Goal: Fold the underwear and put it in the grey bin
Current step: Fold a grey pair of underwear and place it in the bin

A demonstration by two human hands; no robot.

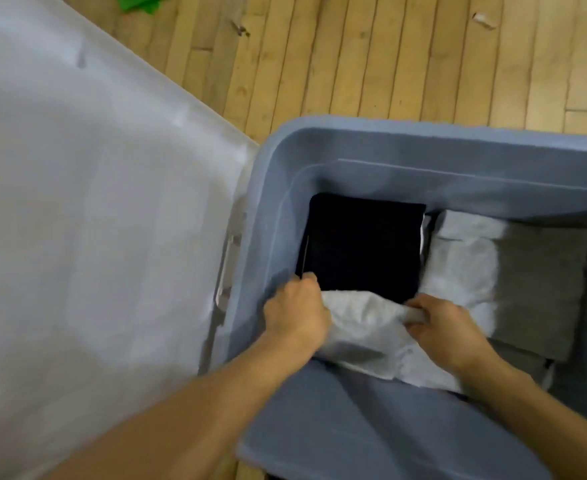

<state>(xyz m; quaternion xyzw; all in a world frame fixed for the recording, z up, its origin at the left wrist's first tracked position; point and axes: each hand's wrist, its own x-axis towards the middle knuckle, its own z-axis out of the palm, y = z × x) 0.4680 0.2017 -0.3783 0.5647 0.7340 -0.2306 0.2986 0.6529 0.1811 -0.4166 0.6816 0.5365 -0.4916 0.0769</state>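
Inside grey bin (458, 174), hands grip underwear (364, 323)

Home bedroom: worn plank floor (389, 57), white-sheeted bed (88, 220), grey bin (354, 438) holding folded clothes (493, 268).

**Both hands down, fingers curled**

Reaching forward and down on bare forearms. Left hand (295, 308) knuckles up, fingers curled under in a tight grip. Right hand (448, 329) alongside, well apart, thumb and fingers pinching inward, wrist angled left.
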